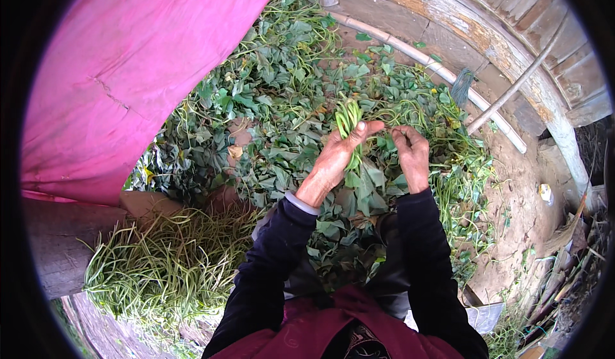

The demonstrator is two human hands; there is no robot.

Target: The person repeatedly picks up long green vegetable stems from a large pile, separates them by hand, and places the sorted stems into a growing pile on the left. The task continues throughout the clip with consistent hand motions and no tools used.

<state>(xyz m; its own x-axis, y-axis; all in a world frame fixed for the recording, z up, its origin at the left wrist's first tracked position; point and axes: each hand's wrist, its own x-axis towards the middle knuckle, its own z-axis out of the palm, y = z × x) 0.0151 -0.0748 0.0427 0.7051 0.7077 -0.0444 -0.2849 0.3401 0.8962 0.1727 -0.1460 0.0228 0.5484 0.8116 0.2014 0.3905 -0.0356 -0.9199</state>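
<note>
A small bunch of green leaf stems (349, 119) stands in the grip of my left hand (334, 155), its thumb across them and its index finger pointing right. Green leaves (367, 186) hang below that hand. Just to the right, my right hand (412, 155) has thumb and fingertips pinched together close to the left fingertip. A thin strand (387, 128) seems to run between the two hands; its ends are hidden by the fingers. Under both hands spreads a thick layer of cut leafy vines (283, 143).
A heap of loose stems (168, 263) lies at lower left, beside a wooden beam (67, 243). Pink cloth (120, 71) hangs at upper left. At right are a bamboo pole (408, 54), a leaning stick (523, 80), a bundle of cord (462, 86) and a plank wall (538, 13).
</note>
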